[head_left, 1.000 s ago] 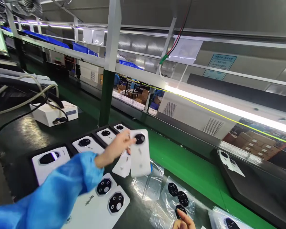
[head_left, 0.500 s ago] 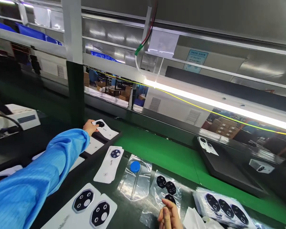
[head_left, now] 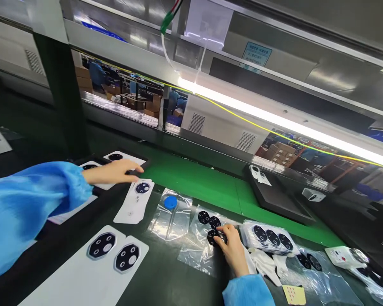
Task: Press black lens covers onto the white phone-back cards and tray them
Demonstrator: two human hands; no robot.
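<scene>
My left hand lies flat with fingers extended over a black tray, holding nothing. It is nearest to white phone back covers with black camera cut-outs in the tray. Just past its fingertips lies a white sheet bearing a round black camera piece. My right hand pinches a black octagonal camera-lens piece on a transparent plastic bag. Two more such pieces lie beside it on the bag.
Two large white back covers lie at the near left. A bag with a blue cap, a stack of bagged lens pieces, white gloves and a black tray lie on the bench. A green belt runs behind.
My view has swung right. My left hand has moved back over the tray, and my right hand has risen from the lower edge onto the lens pieces, now gripping one.
</scene>
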